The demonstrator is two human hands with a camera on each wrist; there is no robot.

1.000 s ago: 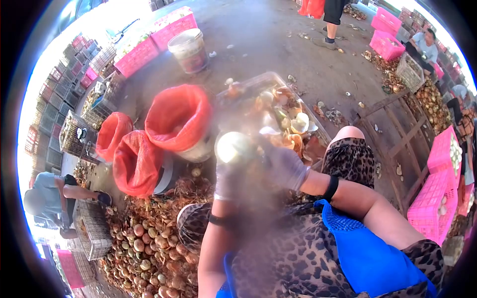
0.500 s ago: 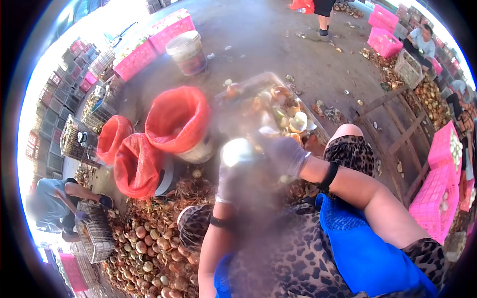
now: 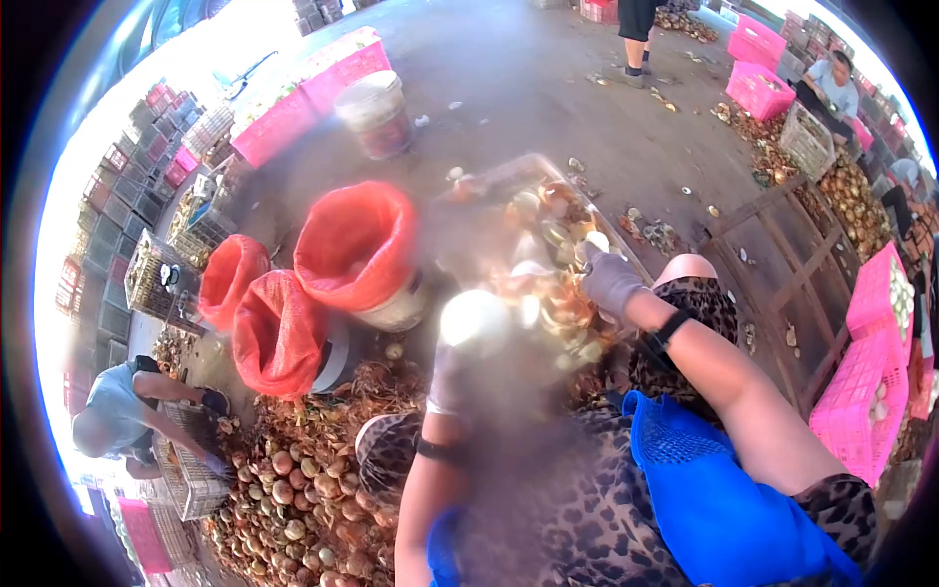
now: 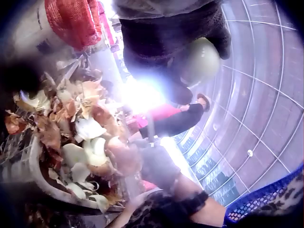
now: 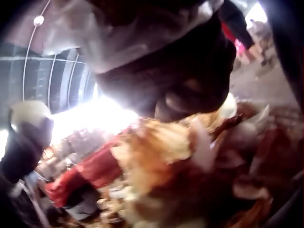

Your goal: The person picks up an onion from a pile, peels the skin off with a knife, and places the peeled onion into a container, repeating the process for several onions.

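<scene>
A smooth, pale peeled onion [image 3: 472, 318] sits in my gloved left hand [image 3: 446, 377], whose fingers grip it in the left wrist view, where the onion [image 4: 202, 61] shows beside the dark glove. My gloved right hand [image 3: 608, 282] is over the right side of a clear crate [image 4: 35, 166] heaped with onion peels [image 3: 553, 230]. Its fingers are curled in the right wrist view, close above brown and white peels [image 5: 156, 147]. A narrow grey tool [image 4: 151, 127] stands up from that hand in the left wrist view; its handle is hidden.
Red mesh bags [image 3: 357, 240] line buckets left of the crate. Unpeeled onions [image 3: 293, 489] and loose skins cover the ground at lower left. A wooden frame [image 3: 782, 264] lies at right, near pink crates [image 3: 861, 401]. Other people [image 3: 127, 411] sit at both sides.
My right hand has moved away from the onion, right and forward over the peels. My left hand keeps the onion near the same place. The person at left has leaned toward a crate.
</scene>
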